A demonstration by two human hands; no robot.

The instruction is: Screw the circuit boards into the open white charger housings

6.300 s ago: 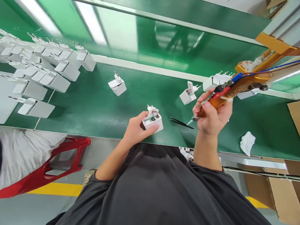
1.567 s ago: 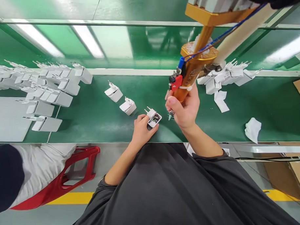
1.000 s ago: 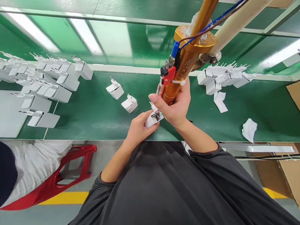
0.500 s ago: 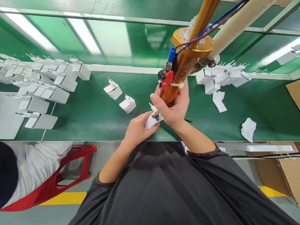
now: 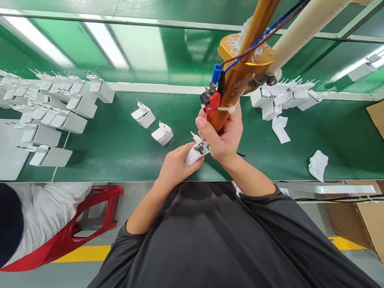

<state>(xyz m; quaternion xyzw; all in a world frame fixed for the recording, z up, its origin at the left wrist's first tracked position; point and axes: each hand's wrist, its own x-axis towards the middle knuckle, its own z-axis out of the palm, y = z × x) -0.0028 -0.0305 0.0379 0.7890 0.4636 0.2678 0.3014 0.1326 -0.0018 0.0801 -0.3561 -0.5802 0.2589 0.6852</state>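
My left hand [image 5: 175, 164] grips an open white charger [image 5: 194, 151] tilted on the green belt [image 5: 116, 138]; its plug pins point up and its inner parts show. My right hand [image 5: 223, 138] is wrapped round a gold-coloured hanging tool [image 5: 231, 92] with a red clip and a blue connector. The tool's lower end sits right over the charger's open top, its tip hidden behind my fingers.
Two white chargers [image 5: 143, 115] [image 5: 162, 134] lie just left of my hands. Rows of chargers [image 5: 52, 111] fill the far left, another heap [image 5: 285, 98] lies at right. Crumpled white wipes [image 5: 317, 165] [image 5: 280, 128] lie on the belt. A seated person's leg [image 5: 40, 212] and a red stool [image 5: 84, 223] are at lower left.
Since a second ago almost nothing moved; the tool stays on the charger. Earlier, my right hand brought the tool down from the right and a finished charger was set to the left.
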